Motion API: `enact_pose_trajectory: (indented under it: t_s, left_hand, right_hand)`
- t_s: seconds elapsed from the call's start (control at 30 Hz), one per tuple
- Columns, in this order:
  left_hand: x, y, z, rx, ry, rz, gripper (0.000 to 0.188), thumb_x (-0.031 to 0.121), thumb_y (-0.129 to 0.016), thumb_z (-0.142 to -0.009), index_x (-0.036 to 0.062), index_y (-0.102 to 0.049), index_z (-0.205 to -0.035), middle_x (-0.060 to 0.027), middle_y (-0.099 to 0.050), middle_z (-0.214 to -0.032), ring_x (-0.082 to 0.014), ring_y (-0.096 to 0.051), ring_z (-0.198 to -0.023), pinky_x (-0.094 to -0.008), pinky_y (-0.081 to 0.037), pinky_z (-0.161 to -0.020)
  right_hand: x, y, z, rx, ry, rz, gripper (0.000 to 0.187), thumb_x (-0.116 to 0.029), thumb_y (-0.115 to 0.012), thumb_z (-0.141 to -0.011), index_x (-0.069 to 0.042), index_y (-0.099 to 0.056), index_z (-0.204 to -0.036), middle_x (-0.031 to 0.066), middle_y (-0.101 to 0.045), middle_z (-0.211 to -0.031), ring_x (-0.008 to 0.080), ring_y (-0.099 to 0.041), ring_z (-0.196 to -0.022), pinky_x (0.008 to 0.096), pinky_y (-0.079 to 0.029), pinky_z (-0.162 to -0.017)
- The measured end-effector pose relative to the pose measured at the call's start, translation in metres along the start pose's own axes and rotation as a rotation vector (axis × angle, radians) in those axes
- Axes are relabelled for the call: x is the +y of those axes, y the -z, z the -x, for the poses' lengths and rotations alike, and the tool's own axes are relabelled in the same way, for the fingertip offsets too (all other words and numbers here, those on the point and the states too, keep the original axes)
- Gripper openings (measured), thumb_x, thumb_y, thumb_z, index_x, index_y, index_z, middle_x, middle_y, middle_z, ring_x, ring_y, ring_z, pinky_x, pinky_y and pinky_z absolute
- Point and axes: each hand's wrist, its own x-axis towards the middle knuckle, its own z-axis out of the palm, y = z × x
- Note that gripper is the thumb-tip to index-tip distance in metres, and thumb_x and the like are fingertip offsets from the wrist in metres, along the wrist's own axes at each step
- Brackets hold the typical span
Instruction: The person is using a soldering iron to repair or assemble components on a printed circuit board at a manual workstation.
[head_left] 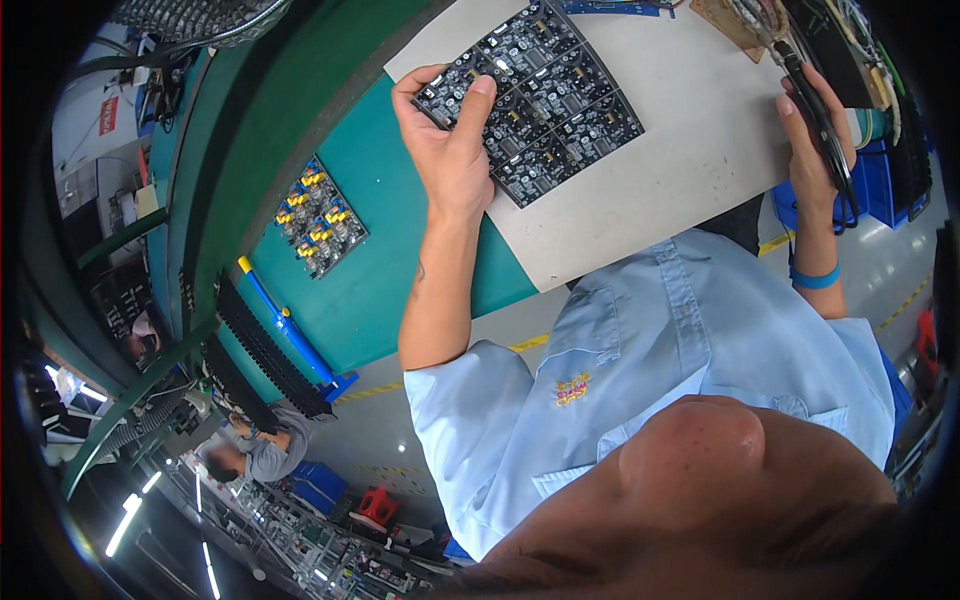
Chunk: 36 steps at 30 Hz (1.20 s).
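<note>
My left hand [450, 150] grips the near-left corner of a black circuit board panel [560, 100], thumb on top and fingers at its edge. The panel is divided into several like sections full of small parts. It is over a pale grey sheet [660, 180] on the bench. At the far right my right hand [815, 150] is closed round what looks like a black soldering iron [822, 115]. A dark cord loops down beside that hand. The iron's tip end is hard to make out among a coiled metal piece at the top.
A second board with yellow and blue parts [320, 220] lies on the green mat [400, 270]. Near it are a blue solder sucker [300, 335] and a black slotted rack [265, 340]. Blue bins [875, 185] stand at right. Another person [265, 450] works in the background.
</note>
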Motion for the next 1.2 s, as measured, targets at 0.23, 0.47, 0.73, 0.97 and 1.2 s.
enact_pose_trajectory:
  t_s: [0.23,0.47,0.73,0.97,1.2]
  left_hand:
    - [-0.001,0.000,0.000,0.000,0.004,-0.009,0.043,0.001,-0.071,-0.089,0.0072,-0.043,-0.121,-0.0113,-0.065,-0.096,-0.0138,-0.064,-0.080,-0.0257,-0.053,-0.074]
    - [0.001,-0.003,0.001,0.005,0.000,-0.023,0.044,0.000,-0.072,-0.088,0.0070,-0.043,-0.120,-0.0103,-0.065,-0.096,-0.0135,-0.064,-0.082,-0.0257,-0.052,-0.076]
    - [-0.001,0.000,0.001,-0.005,-0.010,-0.020,0.044,-0.001,-0.073,-0.087,0.0070,-0.044,-0.120,-0.0093,-0.064,-0.095,-0.0135,-0.064,-0.083,-0.0251,-0.052,-0.077]
    - [-0.001,0.003,-0.001,0.001,0.006,-0.037,0.044,0.000,-0.073,-0.087,0.0072,-0.044,-0.120,-0.0093,-0.064,-0.095,-0.0134,-0.064,-0.081,-0.0248,-0.052,-0.076]
    - [-0.001,0.002,-0.001,0.003,0.016,-0.028,0.045,0.000,-0.073,-0.086,0.0072,-0.045,-0.120,-0.0095,-0.065,-0.094,-0.0135,-0.064,-0.080,-0.0253,-0.053,-0.074]
  right_hand:
    - [-0.021,-0.011,0.007,-0.177,0.157,-0.185,0.045,0.002,-0.075,-0.082,0.000,-0.063,-0.126,0.0131,-0.071,-0.106,0.0197,-0.068,-0.091,0.0264,-0.052,-0.082]
    - [-0.040,-0.040,-0.006,-0.451,0.341,-0.342,0.044,0.009,-0.070,-0.078,0.004,-0.063,-0.121,0.0148,-0.067,-0.104,0.0224,-0.065,-0.086,0.0281,-0.051,-0.077]
    - [-0.031,-0.067,0.004,-0.325,0.386,-0.385,0.046,0.010,-0.070,-0.075,0.004,-0.064,-0.120,0.0164,-0.067,-0.105,0.0223,-0.063,-0.082,0.0277,-0.049,-0.072]
    - [-0.025,-0.068,0.008,-0.326,0.398,-0.391,0.046,0.010,-0.071,-0.074,0.004,-0.064,-0.119,0.0166,-0.067,-0.105,0.0222,-0.062,-0.080,0.0279,-0.049,-0.071]
    - [-0.023,-0.067,0.008,-0.341,0.390,-0.377,0.045,0.010,-0.070,-0.074,0.004,-0.065,-0.119,0.0168,-0.067,-0.107,0.0222,-0.062,-0.081,0.0279,-0.049,-0.071]
